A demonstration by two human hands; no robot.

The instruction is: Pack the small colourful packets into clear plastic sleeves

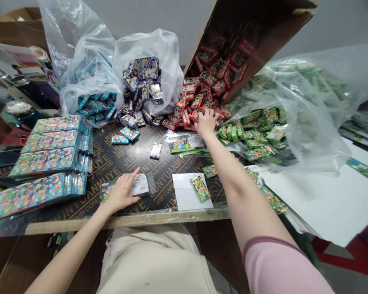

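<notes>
My left hand (122, 191) lies with fingers spread over a flat clear plastic pouch (142, 184) with a printed green header and a white label. My right hand (206, 122) is at the front of a heap of small red boxes (188, 100), its bent fingers apart and touching them; the fingertips are partly hidden. Between my arms, a green small box (200, 188) lies on a white paper sheet (184, 198). A single dark purple box (155, 150) and a few blue boxes (129, 134) lie beyond my left hand.
Purple boxes (141, 77) and blue boxes (96, 106) spill from plastic bags at the back. Green boxes (263, 126) spill from another bag at right. A tilted carton (263, 61) holds red boxes. Wrapped multi-box packs (49, 147) are stacked left; white sheets (322, 188) lie right.
</notes>
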